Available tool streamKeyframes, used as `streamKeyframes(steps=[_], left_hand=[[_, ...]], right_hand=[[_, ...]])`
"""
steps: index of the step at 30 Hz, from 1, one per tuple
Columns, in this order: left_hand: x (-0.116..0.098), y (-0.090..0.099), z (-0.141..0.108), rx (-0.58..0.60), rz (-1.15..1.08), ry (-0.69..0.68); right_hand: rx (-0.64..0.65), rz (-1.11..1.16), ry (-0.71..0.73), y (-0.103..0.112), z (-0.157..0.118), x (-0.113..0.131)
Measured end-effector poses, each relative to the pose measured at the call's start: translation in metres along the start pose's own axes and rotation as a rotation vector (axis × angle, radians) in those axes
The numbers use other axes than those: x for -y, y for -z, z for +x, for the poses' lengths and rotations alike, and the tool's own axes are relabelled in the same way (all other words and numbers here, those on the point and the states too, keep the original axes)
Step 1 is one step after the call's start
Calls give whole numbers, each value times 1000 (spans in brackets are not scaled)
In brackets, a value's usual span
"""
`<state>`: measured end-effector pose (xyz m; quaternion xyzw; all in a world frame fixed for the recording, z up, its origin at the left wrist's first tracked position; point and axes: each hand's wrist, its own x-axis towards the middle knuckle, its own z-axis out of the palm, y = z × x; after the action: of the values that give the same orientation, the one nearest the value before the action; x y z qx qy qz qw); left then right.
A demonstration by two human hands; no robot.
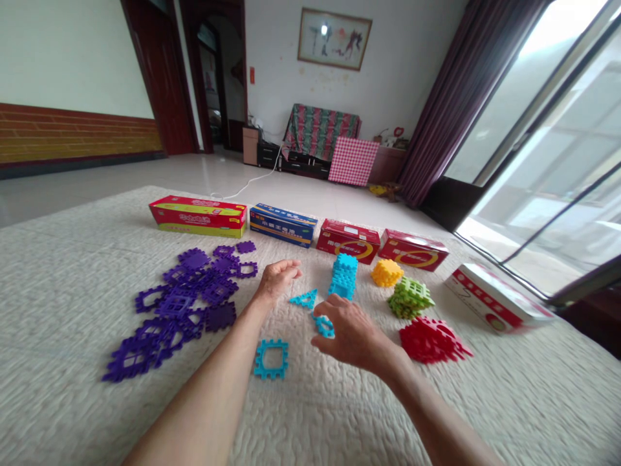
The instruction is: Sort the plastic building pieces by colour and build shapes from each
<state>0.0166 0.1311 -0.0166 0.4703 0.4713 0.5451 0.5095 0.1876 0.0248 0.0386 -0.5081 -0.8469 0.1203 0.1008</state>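
My left hand (pixel 280 279) hovers past the purple pieces, fingers stretched rightward with nothing visible in them. To its right lies a light-blue triangular interlocking piece (pixel 305 298). My right hand (pixel 348 329) reaches over a light-blue piece with a round opening (pixel 324 325); thumb and fingers are apart on either side of it, and part of it is hidden. Whether they touch it I cannot tell. Just beyond stands a stack of light-blue square pieces (pixel 343 275). Nearer me, a light-blue square frame piece (pixel 271 358) lies flat between my forearms.
Purple pieces (pixel 220 291) spread at left. Yellow (pixel 387 273), green (pixel 410 298) and red (pixel 431 340) piles sit at right. Behind them stand a red-and-green box (pixel 198 216), a blue box (pixel 283 225), red boxes (pixel 348 241) and a white-and-red box (pixel 499 298) on the quilted cover (pixel 301 421).
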Motion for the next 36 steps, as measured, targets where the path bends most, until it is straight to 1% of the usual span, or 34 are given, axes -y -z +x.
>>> streamKeyframes(steps=[2,4,6,9,12,14,17,19,20,24,26,28,31,36], left_hand=[[0,2,1,-22,-49,15],[0,4,1,-37,-103,24],[0,5,2,-50,-145,30],[-1,6,2,-57,-170,36],[-3,4,1,-50,-149,36],[-4,3,-1,-47,-122,31],[-4,3,-2,-40,-98,19],[-3,3,-1,-36,-96,15],[-1,3,0,-37,-96,16],[2,3,4,-30,-89,21],[3,3,4,-28,-81,20],[3,3,4,-27,-73,22],[2,3,4,-26,-71,23],[1,3,4,-31,-77,26]], right_hand=[[33,83,115,1,-2,14],[114,172,241,-2,-4,27],[160,193,300,-7,-5,37],[157,154,305,-17,-6,44],[138,150,301,-23,-6,43],[124,150,308,-23,-6,42],[105,179,325,-17,-4,36],[65,206,297,-10,-1,30],[25,210,269,-6,1,25],[-220,145,127,14,7,-1],[-305,86,60,21,9,-14],[-324,33,12,24,10,-26],[-292,-19,-51,21,12,-40],[-291,-36,-177,9,15,-51]])
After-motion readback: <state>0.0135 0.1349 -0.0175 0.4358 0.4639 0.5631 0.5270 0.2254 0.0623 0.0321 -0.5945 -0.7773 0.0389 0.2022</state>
